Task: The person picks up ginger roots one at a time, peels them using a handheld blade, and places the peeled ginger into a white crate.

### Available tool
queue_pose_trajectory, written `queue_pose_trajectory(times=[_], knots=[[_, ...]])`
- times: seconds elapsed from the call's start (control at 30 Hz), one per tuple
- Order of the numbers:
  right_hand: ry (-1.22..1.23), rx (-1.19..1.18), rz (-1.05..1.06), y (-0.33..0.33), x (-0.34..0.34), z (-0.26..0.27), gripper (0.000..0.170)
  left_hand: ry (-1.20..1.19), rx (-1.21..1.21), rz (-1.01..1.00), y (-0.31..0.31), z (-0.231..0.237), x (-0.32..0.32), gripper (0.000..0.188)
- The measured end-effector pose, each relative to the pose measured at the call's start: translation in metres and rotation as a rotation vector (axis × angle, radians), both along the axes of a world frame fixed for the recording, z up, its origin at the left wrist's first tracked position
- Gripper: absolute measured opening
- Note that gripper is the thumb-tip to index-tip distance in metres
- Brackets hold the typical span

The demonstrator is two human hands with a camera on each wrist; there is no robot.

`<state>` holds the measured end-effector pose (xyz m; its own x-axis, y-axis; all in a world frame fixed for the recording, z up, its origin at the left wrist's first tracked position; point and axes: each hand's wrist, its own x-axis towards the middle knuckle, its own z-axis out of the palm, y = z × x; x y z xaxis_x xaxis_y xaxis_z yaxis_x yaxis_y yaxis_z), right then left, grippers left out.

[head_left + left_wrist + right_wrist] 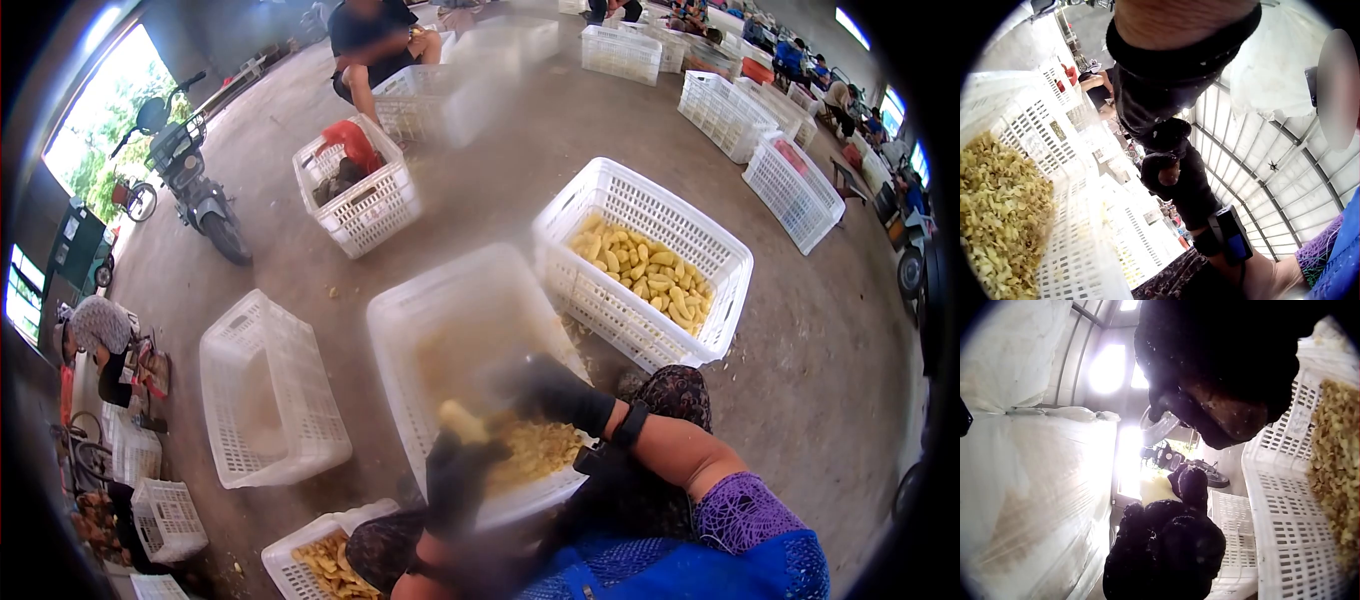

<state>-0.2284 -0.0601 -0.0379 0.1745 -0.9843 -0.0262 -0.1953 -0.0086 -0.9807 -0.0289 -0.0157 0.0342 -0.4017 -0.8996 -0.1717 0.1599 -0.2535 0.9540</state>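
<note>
Both hands wear black gloves and meet over a white plastic crate (388, 345) in front of me. My left hand (458, 485) grips a pale yellow peeled piece (462, 422), smooth and elongated, which sticks up above the fingers. It also shows in the right wrist view between the left fingers. Close beside it, my right hand (562, 392) has its fingers curled, with a bare fingertip showing through the glove; I cannot tell what it holds. Yellowish peel scraps (1007, 219) lie in the crate below.
A crate (600, 308) of yellow peeled pieces (650, 278) stands at the right. Another crate (245, 400) stands left; one with brownish-yellow pieces (335, 565) is by my left knee. Further off are a crate with red cloth (350, 145), a scooter (200, 180) and seated people.
</note>
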Motion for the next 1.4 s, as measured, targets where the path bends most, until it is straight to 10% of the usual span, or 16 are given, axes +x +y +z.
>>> queue_pose_trajectory(times=[0.6, 0.73, 0.8, 0.87, 0.97, 1.03, 1.37, 1.4], knots=[[0.245, -0.478, -0.016, -0.011, 0.002, -0.048, 0.019, 0.079, 0.191, 0.099, -0.001, -0.02, 0.012, 0.031], [0.048, -0.059, -0.006, -0.006, 0.004, -0.007, 0.028, -0.067, -0.01, 0.024, -0.003, -0.034, 0.018, 0.03], [0.132, -0.648, 0.118, -0.012, -0.002, -0.002, 0.025, 0.062, 0.027, 0.065, -0.002, -0.049, 0.02, 0.025], [-0.486, 0.326, -0.127, -0.004, 0.008, 0.023, 0.019, -0.423, -0.503, -0.074, -0.003, -0.041, 0.028, 0.02], [-0.192, -0.149, 0.061, -0.001, 0.007, 0.027, 0.018, -0.738, -0.859, -0.124, -0.002, -0.036, 0.034, 0.016], [-0.114, -0.251, 0.022, -0.003, 0.006, 0.035, 0.018, -0.482, -0.279, -0.161, -0.006, -0.037, 0.027, 0.02], [-0.099, 0.06, -0.078, -0.011, 0.008, 0.006, 0.016, 0.01, 0.06, 0.158, 0.001, -0.035, 0.011, 0.008], [-0.434, 0.243, -0.152, -0.03, -0.006, -0.037, 0.015, -0.262, -0.336, 0.028, -0.002, -0.047, 0.02, 0.016]])
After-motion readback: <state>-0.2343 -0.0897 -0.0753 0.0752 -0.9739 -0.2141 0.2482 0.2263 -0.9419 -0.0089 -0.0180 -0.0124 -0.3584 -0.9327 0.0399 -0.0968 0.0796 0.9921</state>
